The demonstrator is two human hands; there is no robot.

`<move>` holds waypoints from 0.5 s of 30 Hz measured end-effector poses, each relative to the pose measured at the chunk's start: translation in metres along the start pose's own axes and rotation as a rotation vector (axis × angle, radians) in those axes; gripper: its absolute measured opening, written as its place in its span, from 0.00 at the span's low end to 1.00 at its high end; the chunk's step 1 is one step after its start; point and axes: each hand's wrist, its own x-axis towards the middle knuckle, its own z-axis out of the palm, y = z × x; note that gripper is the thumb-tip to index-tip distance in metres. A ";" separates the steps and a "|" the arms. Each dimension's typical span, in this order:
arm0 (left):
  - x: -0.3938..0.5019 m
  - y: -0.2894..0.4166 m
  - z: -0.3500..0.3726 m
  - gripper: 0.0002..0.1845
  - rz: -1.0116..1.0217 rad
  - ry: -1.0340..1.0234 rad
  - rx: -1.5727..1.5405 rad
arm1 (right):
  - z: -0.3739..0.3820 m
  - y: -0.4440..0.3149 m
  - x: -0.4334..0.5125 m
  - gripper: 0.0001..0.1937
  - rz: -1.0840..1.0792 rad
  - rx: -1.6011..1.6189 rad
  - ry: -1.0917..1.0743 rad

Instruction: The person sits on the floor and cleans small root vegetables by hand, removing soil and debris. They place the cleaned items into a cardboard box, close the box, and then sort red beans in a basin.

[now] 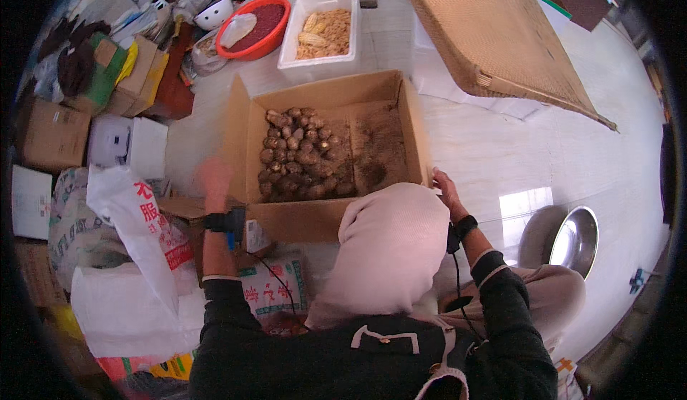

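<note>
In front of me an open cardboard box stands on the floor, its flaps apart. Small brown taro-like tubers fill its left part, and loose soil covers the right part. My left hand, blurred, is at the box's left side; whether it touches the cardboard is unclear. At the lower right corner of the box my right hand has its fingers against the outer wall. My bent knee lies between the arms, close to the near wall.
Beyond the box stand a white foam box with corn and a red basin of dark red grains. A woven tray leans at upper right, a steel basin at right. Cartons and bags crowd the left.
</note>
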 end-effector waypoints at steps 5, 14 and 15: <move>-0.027 0.082 -0.017 0.20 -0.119 -0.321 -0.164 | -0.031 0.035 0.022 0.29 0.217 0.117 0.306; -0.083 0.025 0.036 0.21 -0.460 -0.095 -0.949 | -0.066 0.107 0.075 0.21 0.558 1.387 0.017; -0.099 0.026 0.048 0.21 -0.391 0.056 -0.932 | -0.062 0.105 0.075 0.21 0.561 1.521 0.061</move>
